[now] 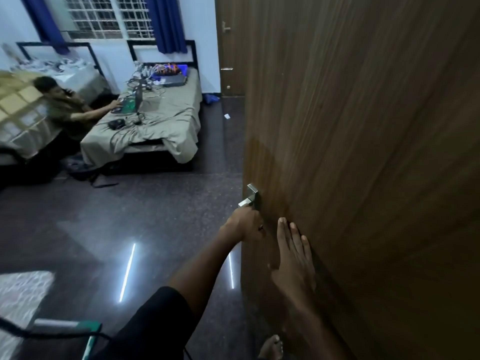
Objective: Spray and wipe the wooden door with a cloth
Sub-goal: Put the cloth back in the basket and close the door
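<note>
The brown wooden door (363, 139) fills the right half of the view, its edge turned toward me. A silver lever handle (250, 197) sticks out near that edge. My left hand (246, 226) is closed around the handle's end. My right hand (293, 255) lies flat on the door face just below and right of the handle, fingers together and pointing up. A darker damp-looking patch shows on the wood above the handle. No cloth or spray bottle is in view.
A dark glossy floor (155, 216) stretches left. A bed (155, 118) with cables and a laptop stands at the back, with a seated person (67, 105) beside it. A second brown door (231, 48) is at the far wall. My bare foot (271, 346) is near the door's bottom.
</note>
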